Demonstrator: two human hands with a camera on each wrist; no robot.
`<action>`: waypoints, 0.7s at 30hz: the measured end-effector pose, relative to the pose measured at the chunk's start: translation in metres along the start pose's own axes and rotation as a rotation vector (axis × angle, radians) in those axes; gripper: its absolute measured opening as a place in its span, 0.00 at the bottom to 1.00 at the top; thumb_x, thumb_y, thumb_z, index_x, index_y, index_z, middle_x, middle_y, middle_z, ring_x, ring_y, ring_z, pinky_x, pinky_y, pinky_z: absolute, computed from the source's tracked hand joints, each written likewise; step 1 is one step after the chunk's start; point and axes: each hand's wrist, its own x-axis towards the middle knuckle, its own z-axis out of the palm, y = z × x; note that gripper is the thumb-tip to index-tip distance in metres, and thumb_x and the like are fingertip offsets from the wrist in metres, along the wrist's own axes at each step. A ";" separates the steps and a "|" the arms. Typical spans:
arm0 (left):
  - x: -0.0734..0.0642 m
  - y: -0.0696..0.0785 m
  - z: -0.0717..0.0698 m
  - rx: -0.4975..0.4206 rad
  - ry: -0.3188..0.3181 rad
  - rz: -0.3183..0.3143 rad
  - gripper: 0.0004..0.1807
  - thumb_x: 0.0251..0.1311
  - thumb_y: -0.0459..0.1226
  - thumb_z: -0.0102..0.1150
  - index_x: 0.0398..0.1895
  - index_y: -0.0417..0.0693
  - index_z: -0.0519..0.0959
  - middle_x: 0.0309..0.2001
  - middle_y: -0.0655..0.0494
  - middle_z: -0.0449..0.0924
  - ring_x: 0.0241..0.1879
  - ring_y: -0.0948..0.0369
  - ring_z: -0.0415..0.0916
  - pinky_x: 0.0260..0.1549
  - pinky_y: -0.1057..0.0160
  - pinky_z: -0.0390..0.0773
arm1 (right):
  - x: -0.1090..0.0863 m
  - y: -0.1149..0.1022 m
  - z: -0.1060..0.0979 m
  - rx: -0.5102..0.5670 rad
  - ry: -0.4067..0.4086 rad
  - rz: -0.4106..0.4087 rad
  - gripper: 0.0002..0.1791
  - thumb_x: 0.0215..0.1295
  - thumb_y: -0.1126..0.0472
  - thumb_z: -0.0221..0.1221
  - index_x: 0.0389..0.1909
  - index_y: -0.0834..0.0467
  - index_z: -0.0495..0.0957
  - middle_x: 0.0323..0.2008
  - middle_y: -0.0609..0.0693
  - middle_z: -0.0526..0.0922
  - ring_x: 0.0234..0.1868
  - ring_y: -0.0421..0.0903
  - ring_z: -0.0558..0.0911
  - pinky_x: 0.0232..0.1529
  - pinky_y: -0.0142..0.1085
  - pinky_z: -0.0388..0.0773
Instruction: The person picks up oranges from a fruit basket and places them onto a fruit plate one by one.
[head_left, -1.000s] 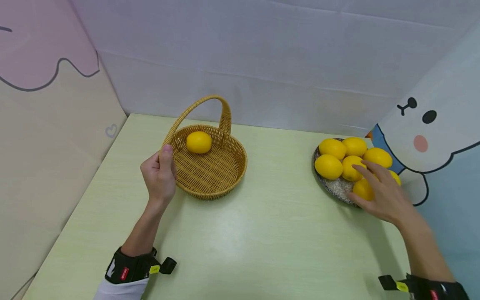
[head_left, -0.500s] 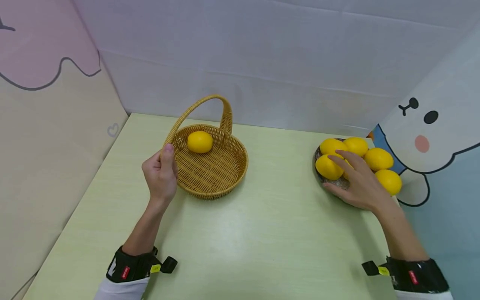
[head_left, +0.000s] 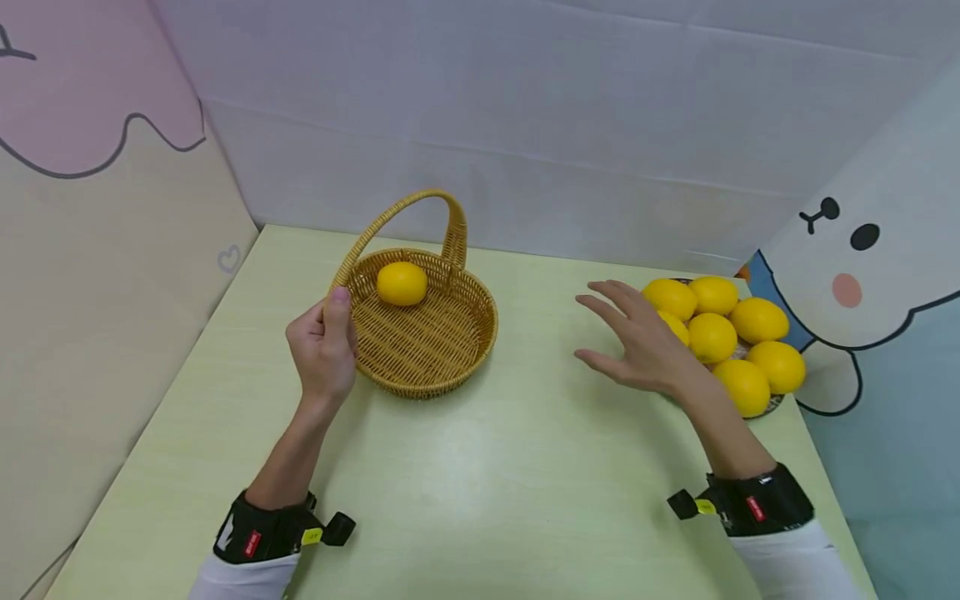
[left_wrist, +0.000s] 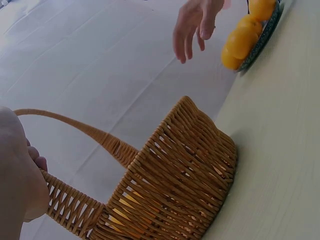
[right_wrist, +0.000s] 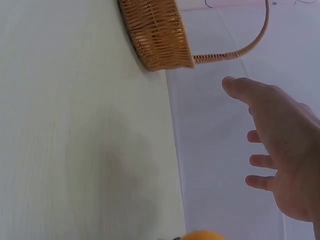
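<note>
My left hand [head_left: 324, 346] grips the handle of a round wicker basket [head_left: 420, 350] on its near left side. One yellow lemon [head_left: 402, 283] lies inside the basket, toward the back. To the right, a dark speckled plate [head_left: 771, 406] holds several lemons [head_left: 712, 337]. My right hand [head_left: 637, 342] is in the air just left of that plate, fingers and thumb spread, holding nothing; its forearm hides part of the plate. In the right wrist view the palm side of the right hand [right_wrist: 285, 140] shows bare, pointing toward the basket.
Both basket and plate stand on a pale wooden table [head_left: 480, 500]. Behind it hangs a light cloth wall [head_left: 525, 125], and printed panels close off both sides. Each forearm wears a black strap [head_left: 262, 527] with a small camera.
My right hand has moved left off the plate, spread and bare, uncovering the lemons at the plate's near right. The left hand and basket have stayed in place.
</note>
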 end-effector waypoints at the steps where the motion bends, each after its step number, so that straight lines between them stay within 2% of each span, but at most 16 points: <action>1: 0.000 0.000 0.000 0.005 0.002 0.003 0.31 0.76 0.36 0.51 0.10 0.36 0.58 0.08 0.65 0.56 0.06 0.68 0.52 0.03 0.71 0.49 | 0.006 -0.004 0.003 0.001 -0.002 -0.016 0.43 0.56 0.47 0.72 0.71 0.59 0.71 0.72 0.61 0.66 0.73 0.61 0.60 0.66 0.65 0.62; 7: 0.000 0.000 -0.001 0.026 0.005 0.007 0.31 0.76 0.36 0.50 0.09 0.36 0.59 0.07 0.66 0.57 0.05 0.68 0.52 0.02 0.72 0.49 | 0.043 -0.025 0.016 0.004 -0.030 -0.080 0.42 0.60 0.44 0.69 0.72 0.58 0.70 0.73 0.60 0.65 0.75 0.59 0.57 0.69 0.64 0.60; 13: 0.000 0.001 0.000 0.026 -0.006 0.000 0.32 0.76 0.36 0.50 0.09 0.36 0.58 0.07 0.66 0.57 0.05 0.68 0.53 0.02 0.72 0.50 | 0.074 -0.043 0.027 0.033 -0.040 -0.142 0.40 0.63 0.44 0.67 0.71 0.59 0.71 0.72 0.60 0.66 0.74 0.59 0.60 0.69 0.63 0.62; 21: 0.000 0.002 0.001 0.034 -0.002 -0.001 0.32 0.76 0.36 0.51 0.09 0.36 0.58 0.08 0.65 0.57 0.06 0.68 0.53 0.03 0.73 0.51 | 0.120 -0.062 0.037 0.001 -0.112 -0.217 0.40 0.66 0.40 0.63 0.74 0.56 0.69 0.73 0.60 0.66 0.74 0.57 0.59 0.72 0.57 0.60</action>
